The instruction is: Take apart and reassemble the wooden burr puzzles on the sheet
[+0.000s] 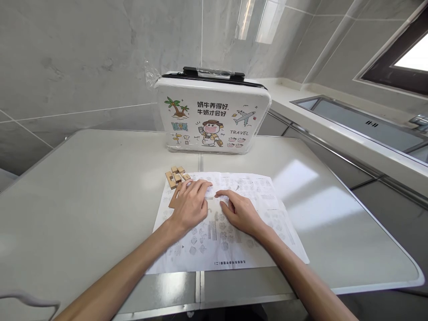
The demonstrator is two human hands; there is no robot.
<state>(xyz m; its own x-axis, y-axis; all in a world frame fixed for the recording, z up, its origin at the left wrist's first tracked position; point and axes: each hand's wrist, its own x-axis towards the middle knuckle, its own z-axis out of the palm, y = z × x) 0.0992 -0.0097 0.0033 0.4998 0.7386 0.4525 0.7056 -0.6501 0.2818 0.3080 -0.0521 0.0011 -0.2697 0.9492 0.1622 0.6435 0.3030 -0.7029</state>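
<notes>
A large white printed sheet (207, 249) with small diagrams lies on the table. My left hand (190, 200) rests over its left half, fingers stretched forward and holding nothing that I can see. Partly under that hand lies a flat brown piece (174, 199). Several small wooden blocks (171, 179) are clustered just beyond my left fingers, at the sheet's far left corner. My right hand (240, 209) is over the middle of the sheet, index finger extended toward the left hand, thumb apart from it. Nothing shows between its fingers.
Behind the sheet, a white case (214, 116) with cartoon prints and a black handle stands upright in clear plastic. The pale folding table (83, 200) has a seam down its middle. To the right are a counter (284, 91) and a sink (368, 125).
</notes>
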